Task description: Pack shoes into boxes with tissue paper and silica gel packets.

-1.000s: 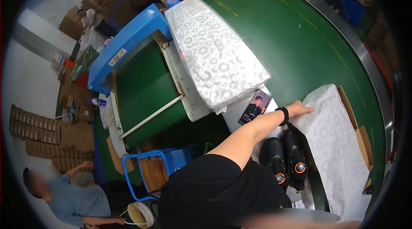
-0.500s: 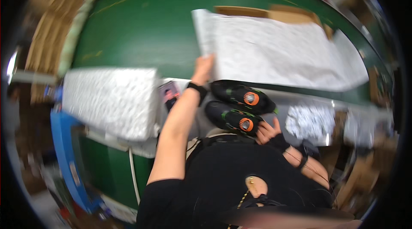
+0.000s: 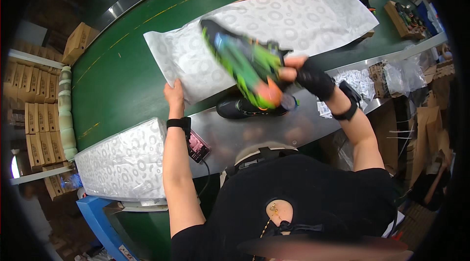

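since the earlier frame, one black-and-green shoe (image 3: 240, 65) has risen off the metal table (image 3: 264, 135); from my end i see it motion-blurred, gripped near its heel end by the right hand (image 3: 312, 76), above the white patterned paper (image 3: 298, 14). i have the left hand (image 3: 175, 95) closed on the paper's near left edge. the second shoe (image 3: 230, 109) lies on the table, right of the phone (image 3: 198, 147).

I stand in a packing workshop: a long green conveyor belt (image 3: 117, 85), cardboard boxes (image 3: 36, 87) stacked beyond its left edge, patterned paper (image 3: 127, 163) piled at its near-left corner.
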Available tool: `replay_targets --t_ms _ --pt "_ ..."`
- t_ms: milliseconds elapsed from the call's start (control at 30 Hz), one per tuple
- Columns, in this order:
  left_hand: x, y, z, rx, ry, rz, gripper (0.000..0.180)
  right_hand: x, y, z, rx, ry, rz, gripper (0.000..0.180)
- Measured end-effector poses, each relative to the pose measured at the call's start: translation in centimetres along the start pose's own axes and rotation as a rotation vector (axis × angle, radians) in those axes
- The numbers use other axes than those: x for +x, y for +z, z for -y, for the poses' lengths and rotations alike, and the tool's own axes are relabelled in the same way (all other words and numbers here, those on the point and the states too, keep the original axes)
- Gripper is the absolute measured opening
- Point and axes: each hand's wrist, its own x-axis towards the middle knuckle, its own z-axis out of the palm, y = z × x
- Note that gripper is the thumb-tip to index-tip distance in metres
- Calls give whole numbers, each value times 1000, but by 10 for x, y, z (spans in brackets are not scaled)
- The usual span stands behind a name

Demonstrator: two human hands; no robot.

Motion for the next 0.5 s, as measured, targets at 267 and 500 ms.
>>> replay_targets --t_ms 267,500 --pt "-16 -1 -108 -454 1 423 28 154 17 -157 -269 -130 -267 25" --pt "-36 71 -138 -481 -128 720 34 127 83 -97 -527 -64 249 37"
